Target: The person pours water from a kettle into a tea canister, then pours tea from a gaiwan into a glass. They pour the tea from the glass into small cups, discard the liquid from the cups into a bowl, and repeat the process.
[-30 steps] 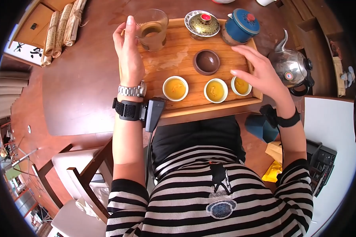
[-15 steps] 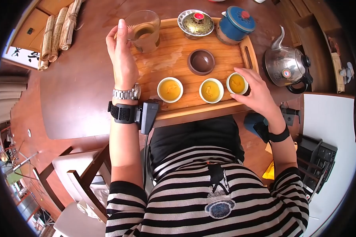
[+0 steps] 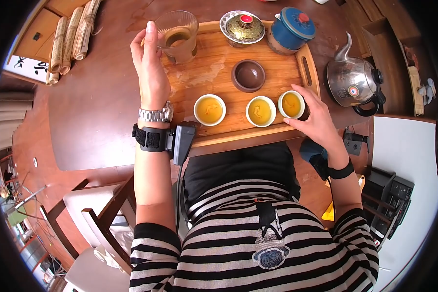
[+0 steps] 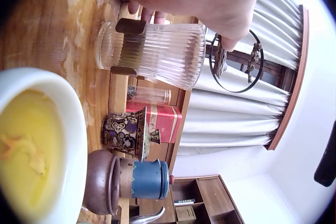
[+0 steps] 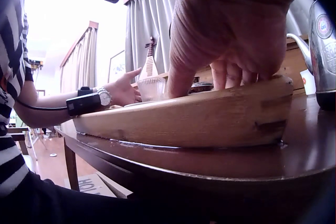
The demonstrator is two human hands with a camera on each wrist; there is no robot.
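My right hand (image 3: 317, 116) is at the rightmost white teacup (image 3: 291, 104), thumb at its near side and fingers at its far side. That cup holds yellow tea, as do the middle teacup (image 3: 261, 112) and the left teacup (image 3: 209, 110). All three stand on a wooden tray (image 3: 214, 138). My left hand (image 3: 152, 73) stays beside a ribbed glass pitcher (image 3: 180, 36), thumb pointing up and fingers loosely extended. Dark liquid shows in the pitcher's lower part. In the left wrist view the left hand (image 4: 210, 8) overlaps the pitcher's far side (image 4: 173, 50).
A brown clay bowl (image 3: 248, 75) sits mid-tray. Behind it are a patterned lidded bowl (image 3: 242, 29) and a blue lidded pot (image 3: 291, 30). Right of the tray stands a steel kettle (image 3: 348, 82). Bamboo scrolls (image 3: 70, 44) lie at the table's back left.
My right hand has come down from beside the blue pot to the rightmost teacup and taken hold of it. That cup has shifted slightly toward the middle one. The left hand stays by the pitcher.
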